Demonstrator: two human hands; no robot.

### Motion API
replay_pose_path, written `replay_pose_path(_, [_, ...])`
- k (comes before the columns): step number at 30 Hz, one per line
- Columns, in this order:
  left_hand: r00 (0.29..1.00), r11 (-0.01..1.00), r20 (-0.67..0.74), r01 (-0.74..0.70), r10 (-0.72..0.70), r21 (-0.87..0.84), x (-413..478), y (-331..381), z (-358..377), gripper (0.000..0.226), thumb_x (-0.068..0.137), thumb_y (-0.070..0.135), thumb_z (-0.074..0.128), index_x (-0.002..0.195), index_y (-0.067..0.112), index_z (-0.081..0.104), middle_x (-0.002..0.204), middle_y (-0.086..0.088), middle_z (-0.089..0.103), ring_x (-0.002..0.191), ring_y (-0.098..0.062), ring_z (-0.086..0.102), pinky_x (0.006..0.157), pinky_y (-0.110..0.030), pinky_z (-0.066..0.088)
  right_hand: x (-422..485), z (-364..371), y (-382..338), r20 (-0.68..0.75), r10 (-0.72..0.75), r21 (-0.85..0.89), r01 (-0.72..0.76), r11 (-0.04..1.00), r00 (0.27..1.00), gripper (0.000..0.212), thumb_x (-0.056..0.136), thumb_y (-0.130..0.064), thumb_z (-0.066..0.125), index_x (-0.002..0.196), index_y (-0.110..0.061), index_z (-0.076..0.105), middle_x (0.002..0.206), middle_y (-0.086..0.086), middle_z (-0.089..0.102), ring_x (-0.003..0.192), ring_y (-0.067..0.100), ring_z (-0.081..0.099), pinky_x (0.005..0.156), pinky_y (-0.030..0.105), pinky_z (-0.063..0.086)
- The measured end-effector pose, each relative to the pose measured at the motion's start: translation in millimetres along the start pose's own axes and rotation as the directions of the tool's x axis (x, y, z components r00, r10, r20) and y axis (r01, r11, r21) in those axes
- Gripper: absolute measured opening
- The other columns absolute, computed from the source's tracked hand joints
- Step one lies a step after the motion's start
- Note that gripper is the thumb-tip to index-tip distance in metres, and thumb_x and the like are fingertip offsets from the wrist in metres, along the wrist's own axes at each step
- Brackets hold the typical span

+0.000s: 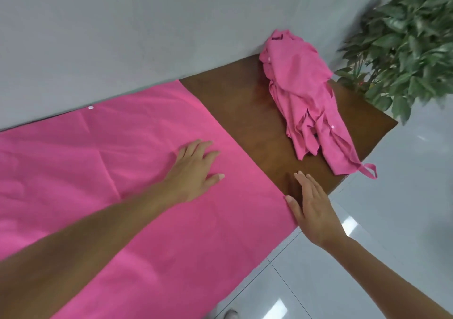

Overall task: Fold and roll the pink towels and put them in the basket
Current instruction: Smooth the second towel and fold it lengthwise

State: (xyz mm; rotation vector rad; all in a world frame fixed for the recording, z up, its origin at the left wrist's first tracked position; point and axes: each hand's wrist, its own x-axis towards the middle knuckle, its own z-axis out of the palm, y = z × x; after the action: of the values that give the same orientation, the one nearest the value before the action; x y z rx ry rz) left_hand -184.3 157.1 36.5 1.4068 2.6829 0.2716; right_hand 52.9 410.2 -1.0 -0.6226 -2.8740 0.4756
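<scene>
Your right hand lay at the flat towel's right edge, grip spread, pinching nothing. Your left hand pressed flat on the towel, grip also spread. Uneven pushing could crease it or drag it off the surface. Its long axis ran leftward from that edge. Beyond that edge sat crumpled towels.

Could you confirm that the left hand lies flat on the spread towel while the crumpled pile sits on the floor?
Not quite: the head view shows the crumpled pile on the brown table, not the floor. The left hand does lie flat on the spread towel.
</scene>
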Motion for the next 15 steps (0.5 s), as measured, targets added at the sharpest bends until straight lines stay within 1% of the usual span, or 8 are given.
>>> replay_pose_path(2, [1.0,1.0,-0.002,-0.006,0.006,0.014,21.0,6.8,1.1,0.061,0.101,0.05,0.048,0.152,0.019,0.04,0.163,-0.008,0.025,0.15,-0.03,0.016,0.12,-0.049,0.019,-8.4,1.9,2.9,-0.028,0.02,0.027,-0.019,0.999,0.999,0.057,0.104,-0.055,0.035,0.146,-0.017,0.041,0.159,0.005,0.037,0.152,0.021,0.023,0.121,0.036,0.024])
replay_pose_path(4, [1.0,1.0,0.011,-0.016,0.016,0.024,42.5,12.1,2.6,0.054,0.102,0.04,0.053,0.151,0.02,0.042,0.161,-0.007,0.031,0.148,-0.03,0.023,0.119,-0.047,0.023,-16.9,3.9,3.3,-0.054,0.035,0.082,-0.03,0.996,0.998,0.04,0.103,-0.049,0.046,0.128,-0.019,0.048,0.159,0.008,0.037,0.152,0.023,0.023,0.12,0.036,0.025])
replay_pose_path(6, [0.998,0.998,0.041,-0.057,0.055,0.04,62.2,17.0,1.8,0.048,0.102,0.032,0.055,0.148,0.022,0.046,0.157,-0.007,0.036,0.144,-0.029,0.03,0.117,-0.046,0.029,-25.1,6.1,3.9,-0.07,0.048,0.134,-0.038,0.99,0.996,0.026,0.1,-0.046,0.053,0.11,-0.023,0.046,0.16,0.012,0.035,0.153,0.025,0.023,0.12,0.038,0.025])
replay_pose_path(7, [0.995,0.996,0.057,-0.081,0.079,0.041,70.5,19.2,0.6,0.045,0.102,0.028,0.056,0.146,0.023,0.049,0.156,-0.007,0.038,0.142,-0.03,0.034,0.115,-0.046,0.032,-28.7,6.7,4.3,-0.069,0.055,0.152,-0.044,0.987,0.996,0.025,0.099,-0.047,0.054,0.105,-0.025,0.044,0.16,0.014,0.034,0.153,0.025,0.022,0.12,0.036,0.023])
replay_pose_path(9, [0.99,0.992,0.081,-0.12,0.118,0.029,85.0,22.9,-2.1,0.036,0.102,0.019,0.056,0.138,0.022,0.057,0.15,-0.006,0.044,0.132,-0.03,0.044,0.108,-0.047,0.039,-34.6,6.6,4.8,-0.068,0.066,0.18,-0.053,0.982,0.996,0.024,0.099,-0.05,0.054,0.1,-0.028,0.044,0.162,0.013,0.031,0.154,0.022,0.018,0.12,0.035,0.02])
replay_pose_path(11, [0.986,0.988,0.078,-0.151,0.149,0.025,95.3,26.0,-2.4,0.027,0.102,0.014,0.055,0.128,0.02,0.062,0.138,-0.004,0.051,0.119,-0.028,0.05,0.099,-0.046,0.044,-40.3,5.9,2.9,-0.063,0.09,0.221,-0.074,0.972,0.994,0.021,0.1,-0.05,0.051,0.101,-0.03,0.045,0.165,0.01,0.025,0.156,0.019,0.011,0.121,0.035,0.018])
replay_pose_path(13, [0.986,0.987,0.068,-0.155,0.152,0.043,101.6,26.9,-0.4,0.021,0.1,0.009,0.054,0.116,0.02,0.061,0.125,-0.003,0.054,0.106,-0.027,0.052,0.091,-0.047,0.046,-44.6,4.6,-0.9,-0.04,0.118,0.261,-0.103,0.96,0.992,0.019,0.101,-0.051,0.048,0.103,-0.033,0.045,0.168,0.006,0.017,0.156,0.013,0.003,0.121,0.032,0.013])
replay_pose_path(15, [0.986,0.985,0.073,-0.155,0.15,0.071,105.5,28.4,1.1,0.025,0.093,-0.001,0.054,0.102,0.023,0.055,0.113,-0.002,0.053,0.096,-0.025,0.049,0.082,-0.047,0.047,-45.9,3.1,-4.0,-0.016,0.129,0.27,-0.12,0.955,0.991,0.018,0.101,-0.052,0.046,0.104,-0.034,0.046,0.169,0.004,0.012,0.156,0.012,-0.002,0.121,0.03,0.01])
